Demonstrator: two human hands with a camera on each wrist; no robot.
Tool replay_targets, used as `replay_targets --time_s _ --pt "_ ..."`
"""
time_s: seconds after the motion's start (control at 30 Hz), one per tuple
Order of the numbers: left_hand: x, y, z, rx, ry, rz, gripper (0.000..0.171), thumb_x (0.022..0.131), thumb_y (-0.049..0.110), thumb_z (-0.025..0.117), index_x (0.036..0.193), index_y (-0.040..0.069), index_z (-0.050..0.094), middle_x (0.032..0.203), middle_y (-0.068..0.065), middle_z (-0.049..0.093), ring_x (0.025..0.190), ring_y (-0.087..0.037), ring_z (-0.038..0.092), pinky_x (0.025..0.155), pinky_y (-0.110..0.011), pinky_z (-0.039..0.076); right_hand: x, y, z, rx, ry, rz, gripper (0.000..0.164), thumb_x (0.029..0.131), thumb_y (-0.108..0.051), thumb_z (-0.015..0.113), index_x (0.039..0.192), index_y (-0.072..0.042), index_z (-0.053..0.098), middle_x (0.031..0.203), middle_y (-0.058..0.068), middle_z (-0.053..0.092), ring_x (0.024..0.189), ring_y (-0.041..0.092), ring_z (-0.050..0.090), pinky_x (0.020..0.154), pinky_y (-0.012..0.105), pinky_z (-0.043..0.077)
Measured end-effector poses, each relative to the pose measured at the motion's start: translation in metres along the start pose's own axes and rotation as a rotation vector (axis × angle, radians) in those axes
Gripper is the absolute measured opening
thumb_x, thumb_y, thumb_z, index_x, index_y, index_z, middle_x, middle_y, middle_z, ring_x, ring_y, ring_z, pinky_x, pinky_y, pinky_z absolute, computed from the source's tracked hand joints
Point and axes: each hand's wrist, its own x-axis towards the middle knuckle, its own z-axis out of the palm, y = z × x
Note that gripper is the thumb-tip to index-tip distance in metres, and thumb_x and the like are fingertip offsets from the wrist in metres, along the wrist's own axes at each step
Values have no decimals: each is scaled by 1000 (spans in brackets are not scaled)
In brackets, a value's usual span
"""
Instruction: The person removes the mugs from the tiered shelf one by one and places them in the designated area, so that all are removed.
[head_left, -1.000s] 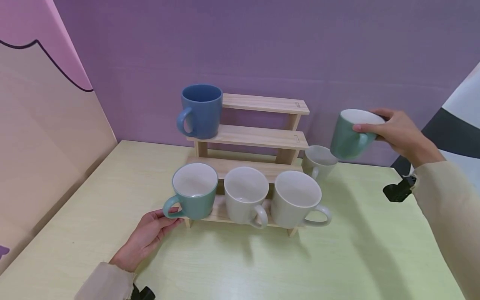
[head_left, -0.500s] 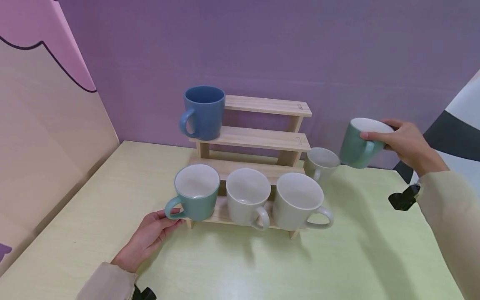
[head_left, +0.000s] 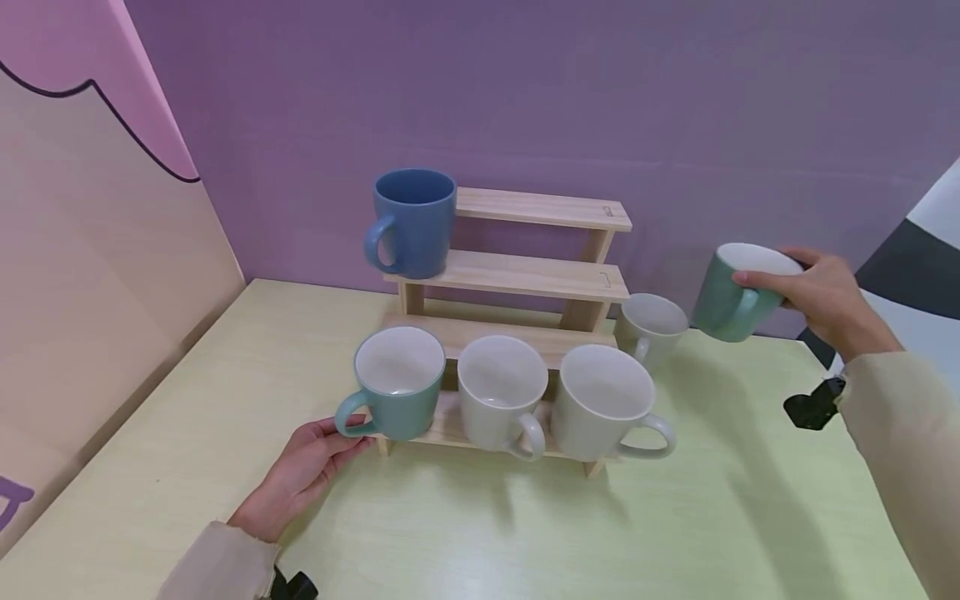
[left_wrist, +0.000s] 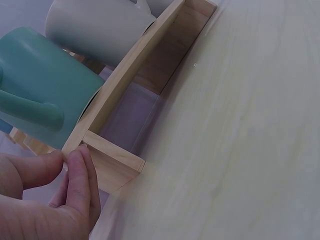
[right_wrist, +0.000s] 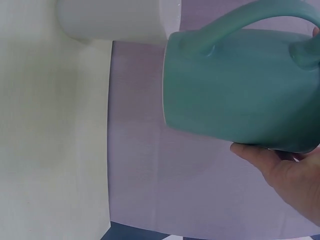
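My right hand (head_left: 832, 300) grips a green mug (head_left: 738, 304) near its rim and holds it up at the right, apart from the stand. In the right wrist view this mug (right_wrist: 240, 90) fills the upper right, handle upward. My left hand (head_left: 300, 471) pinches the front left end of the wooden tiered stand (head_left: 536, 277); the left wrist view shows thumb and fingers (left_wrist: 77, 175) at the board's corner. Just above sits another green mug (head_left: 399, 383) on the lowest step, with two white mugs (head_left: 501, 396) (head_left: 602, 404) to its right.
A blue mug (head_left: 415, 225) stands on an upper step at the left. Behind the stand's right side, a white mug (head_left: 651, 329) rests on the pale table (head_left: 465, 533). A purple backdrop (head_left: 525, 83) rises along the table's back edge.
My right hand has moved somewhat right and down with the green mug. The left hand keeps its hold on the stand, and the view has shifted slightly.
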Motion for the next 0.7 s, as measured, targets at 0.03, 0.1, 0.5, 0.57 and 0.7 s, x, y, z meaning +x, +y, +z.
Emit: replay_targets --time_s 0.03,0.1,0.5,0.57,0.7 --pt "0 0 0 -3 2 0 36 97 -5 44 130 -19 38 110 -4 57 98 -8 65 94 -22 53 0 2 0 7 1 0 90 84 -47 68 146 3 26 116 -4 39 95 11 41 63 5 46" --pt "-1 0 0 -11 -5 3 34 97 -6 44 128 -18 41 108 -3 58 98 -8 65 94 -23 53 0 6 2 24 4 -1 85 84 -45 68 144 0 29 112 -10 39 93 7 42 64 5 47" --pt "-2 0 1 -26 -5 4 32 96 -6 45 126 -17 45 104 -1 61 96 -8 66 92 -22 54 1 29 7 38 53 -6 58 83 -44 70 127 -15 46 104 -13 43 87 2 45 63 9 48" --pt "-2 0 1 -21 -5 5 33 96 -6 45 127 -18 44 103 -1 61 96 -8 66 92 -22 54 1 33 8 51 50 -3 51 83 -43 70 122 -19 48 104 -12 43 86 1 45 63 9 49" --pt "-2 -1 1 -19 -5 7 36 96 -7 45 129 -20 40 102 -1 62 96 -8 66 91 -23 55 2 40 13 99 39 14 40 83 -40 71 112 -26 48 104 -13 43 84 -3 46 64 9 50"
